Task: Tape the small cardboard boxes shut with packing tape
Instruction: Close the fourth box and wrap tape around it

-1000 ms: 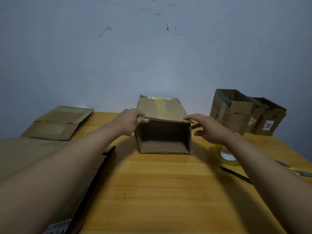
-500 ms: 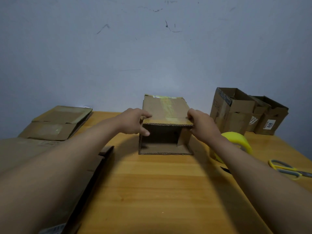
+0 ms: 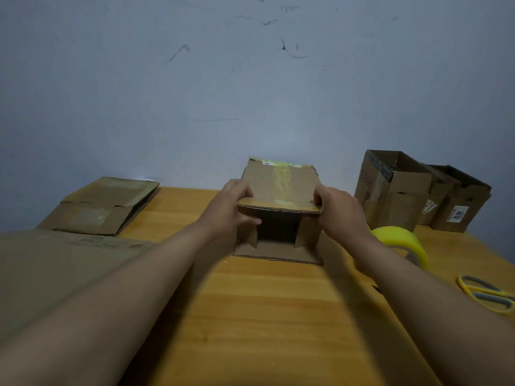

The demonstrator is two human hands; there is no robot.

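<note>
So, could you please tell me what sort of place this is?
Probably a makeshift packing spot in a plain room: a wooden table against a scuffed wall, with cardboard boxes, a yellow tape roll and scissors.

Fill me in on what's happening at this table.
A person is closing up a small cardboard box lying on its side on the wooden table, open end facing them. The left hand and right hand each grip a corner of the top flap; the two side flaps are folded partway in. No tape is on this end yet. The yellow tape roll and scissors lie to the right.
</note>
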